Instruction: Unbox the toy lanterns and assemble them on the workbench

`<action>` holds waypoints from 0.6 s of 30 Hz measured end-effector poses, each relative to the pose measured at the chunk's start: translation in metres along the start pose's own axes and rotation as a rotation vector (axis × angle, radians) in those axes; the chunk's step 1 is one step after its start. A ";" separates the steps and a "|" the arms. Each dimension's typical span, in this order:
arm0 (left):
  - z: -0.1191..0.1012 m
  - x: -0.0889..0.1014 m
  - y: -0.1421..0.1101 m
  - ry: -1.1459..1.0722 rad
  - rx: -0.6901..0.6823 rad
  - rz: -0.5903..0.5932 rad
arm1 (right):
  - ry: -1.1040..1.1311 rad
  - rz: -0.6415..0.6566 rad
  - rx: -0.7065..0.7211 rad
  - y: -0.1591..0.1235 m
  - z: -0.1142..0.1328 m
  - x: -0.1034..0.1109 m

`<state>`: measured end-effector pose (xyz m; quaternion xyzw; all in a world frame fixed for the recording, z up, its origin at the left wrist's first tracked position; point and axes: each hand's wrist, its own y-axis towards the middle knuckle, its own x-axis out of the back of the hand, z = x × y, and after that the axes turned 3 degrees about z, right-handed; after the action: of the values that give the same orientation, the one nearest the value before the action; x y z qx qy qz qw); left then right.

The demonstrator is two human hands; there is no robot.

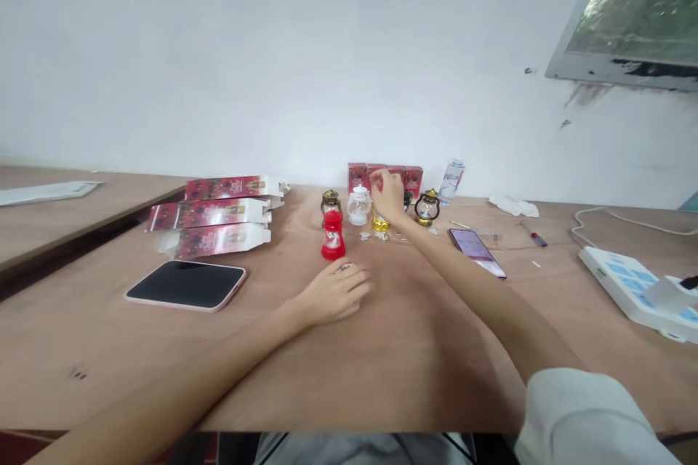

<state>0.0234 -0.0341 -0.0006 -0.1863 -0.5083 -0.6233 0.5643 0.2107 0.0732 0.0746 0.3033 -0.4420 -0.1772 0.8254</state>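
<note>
My right hand [388,194] reaches to the back of the row of small lanterns, fingers bent in a pinch; what they hold is too small to make out. Below it shows the base of a gold lantern [381,224], its upper part hidden. My left hand [337,293] lies palm down on the table, fingers curled, with a tiny unclear piece at the thumb and forefinger. Just beyond it stands a red lantern [333,236]. Behind that are a bronze lantern [330,201] and a white lantern [358,205]. A black-and-gold lantern [427,208] stands right of my right hand.
Red printed boxes [212,213] lie at the left, above a phone [186,285]. More red boxes [358,174] stand against the wall. Right are a lit phone [476,252], a clear bottle [452,180], tissue [513,206], a screwdriver [537,238] and a power strip [627,282].
</note>
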 end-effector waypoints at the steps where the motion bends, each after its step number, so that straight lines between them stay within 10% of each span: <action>1: -0.004 -0.002 -0.001 -0.030 0.019 0.009 | -0.071 0.063 -0.011 0.015 0.001 -0.003; 8: -0.008 -0.002 -0.002 -0.159 0.113 0.035 | -0.326 0.359 -0.030 0.082 -0.002 -0.032; 18: -0.006 -0.005 0.000 -0.217 0.137 0.050 | -0.491 0.483 0.007 0.101 -0.008 -0.044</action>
<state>0.0263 -0.0363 -0.0071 -0.2263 -0.6030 -0.5489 0.5327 0.1957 0.1771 0.1099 0.1407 -0.6870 -0.0427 0.7116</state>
